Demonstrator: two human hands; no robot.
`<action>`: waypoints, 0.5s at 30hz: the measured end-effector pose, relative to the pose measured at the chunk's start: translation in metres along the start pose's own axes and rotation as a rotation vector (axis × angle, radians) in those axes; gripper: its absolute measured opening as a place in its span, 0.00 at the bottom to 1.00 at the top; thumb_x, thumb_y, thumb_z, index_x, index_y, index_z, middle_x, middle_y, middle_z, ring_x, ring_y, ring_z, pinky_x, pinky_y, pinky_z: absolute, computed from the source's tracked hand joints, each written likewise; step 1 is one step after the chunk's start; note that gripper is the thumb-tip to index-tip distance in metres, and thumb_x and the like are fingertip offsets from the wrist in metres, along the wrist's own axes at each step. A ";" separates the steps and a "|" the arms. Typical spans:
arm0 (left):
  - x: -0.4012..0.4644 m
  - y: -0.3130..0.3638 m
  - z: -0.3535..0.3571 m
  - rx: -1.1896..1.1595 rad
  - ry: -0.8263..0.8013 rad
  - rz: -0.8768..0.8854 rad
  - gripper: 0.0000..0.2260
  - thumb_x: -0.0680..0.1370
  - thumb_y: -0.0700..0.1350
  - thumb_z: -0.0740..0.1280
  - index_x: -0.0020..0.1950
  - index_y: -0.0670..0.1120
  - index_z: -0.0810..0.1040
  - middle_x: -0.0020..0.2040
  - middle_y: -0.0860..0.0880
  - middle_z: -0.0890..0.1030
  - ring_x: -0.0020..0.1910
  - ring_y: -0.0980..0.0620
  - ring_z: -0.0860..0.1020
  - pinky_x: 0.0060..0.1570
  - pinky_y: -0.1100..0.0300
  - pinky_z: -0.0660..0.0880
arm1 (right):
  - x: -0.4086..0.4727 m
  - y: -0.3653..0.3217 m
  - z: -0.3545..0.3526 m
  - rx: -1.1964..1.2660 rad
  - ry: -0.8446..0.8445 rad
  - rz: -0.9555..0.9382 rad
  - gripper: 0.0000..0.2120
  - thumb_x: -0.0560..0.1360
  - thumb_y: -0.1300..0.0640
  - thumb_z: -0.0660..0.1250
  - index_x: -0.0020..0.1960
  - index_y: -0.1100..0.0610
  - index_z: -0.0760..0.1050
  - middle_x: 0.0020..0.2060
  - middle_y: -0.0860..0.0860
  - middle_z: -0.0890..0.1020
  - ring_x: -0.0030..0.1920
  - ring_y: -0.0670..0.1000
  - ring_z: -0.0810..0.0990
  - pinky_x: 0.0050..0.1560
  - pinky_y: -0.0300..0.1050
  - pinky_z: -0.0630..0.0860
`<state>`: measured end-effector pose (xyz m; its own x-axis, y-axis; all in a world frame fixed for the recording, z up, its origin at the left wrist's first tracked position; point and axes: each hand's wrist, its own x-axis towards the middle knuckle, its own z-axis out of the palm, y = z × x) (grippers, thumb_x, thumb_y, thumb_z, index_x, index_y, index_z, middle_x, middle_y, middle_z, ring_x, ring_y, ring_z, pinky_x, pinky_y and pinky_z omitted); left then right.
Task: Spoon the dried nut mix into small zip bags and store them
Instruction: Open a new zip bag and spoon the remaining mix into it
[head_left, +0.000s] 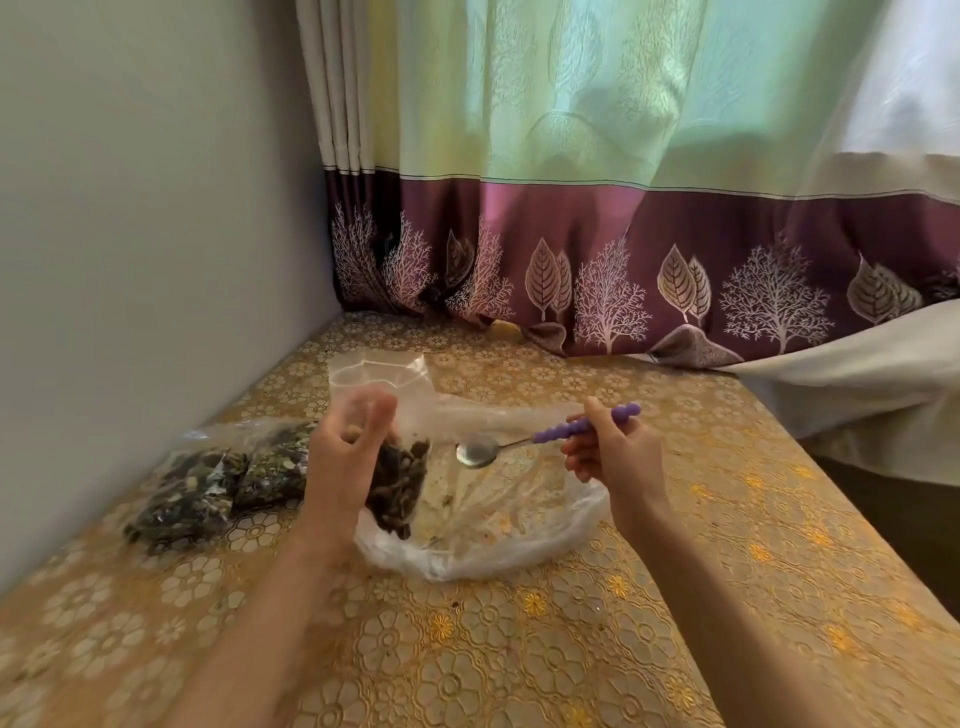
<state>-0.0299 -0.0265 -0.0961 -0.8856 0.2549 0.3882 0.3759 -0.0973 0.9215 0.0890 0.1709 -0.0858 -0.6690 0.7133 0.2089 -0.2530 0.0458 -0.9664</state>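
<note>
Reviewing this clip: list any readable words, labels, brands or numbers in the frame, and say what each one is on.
None can be read.
The small zip bag in the left hand, the filled bags, the big clear bag and the spoon show no print.
The curtain and tablecloth carry only patterns.

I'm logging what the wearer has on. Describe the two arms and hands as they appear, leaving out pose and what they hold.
Both forearms are bare as far as the picture shows: no sleeve or cuff is visible. The left hand and right hand wear no gloves, and no ring, watch or bracelet can be seen. The left hand is slightly blurred, so fine detail there cannot be told.
</note>
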 end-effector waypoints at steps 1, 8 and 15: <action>0.003 -0.001 -0.006 0.001 0.027 0.000 0.28 0.54 0.78 0.64 0.43 0.60 0.79 0.31 0.57 0.78 0.37 0.51 0.78 0.46 0.51 0.76 | -0.001 0.005 0.001 -0.035 -0.031 0.016 0.17 0.80 0.57 0.59 0.37 0.64 0.77 0.29 0.56 0.83 0.24 0.49 0.75 0.22 0.37 0.70; -0.005 -0.030 -0.035 0.116 0.101 0.021 0.33 0.59 0.79 0.60 0.45 0.53 0.77 0.31 0.55 0.77 0.33 0.58 0.76 0.44 0.65 0.68 | -0.005 0.023 0.011 -0.262 -0.065 -0.105 0.23 0.80 0.57 0.60 0.27 0.57 0.79 0.25 0.54 0.81 0.21 0.48 0.75 0.21 0.35 0.67; -0.005 -0.047 -0.034 0.120 0.095 -0.005 0.30 0.59 0.79 0.59 0.46 0.58 0.76 0.32 0.57 0.78 0.32 0.58 0.75 0.40 0.70 0.69 | -0.003 0.033 0.032 -0.207 -0.105 -0.084 0.23 0.80 0.57 0.60 0.29 0.60 0.80 0.26 0.53 0.82 0.22 0.46 0.74 0.22 0.33 0.67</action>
<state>-0.0521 -0.0558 -0.1411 -0.9072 0.1628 0.3880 0.3963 0.0209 0.9179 0.0605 0.1482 -0.1131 -0.7232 0.6250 0.2938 -0.1693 0.2520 -0.9528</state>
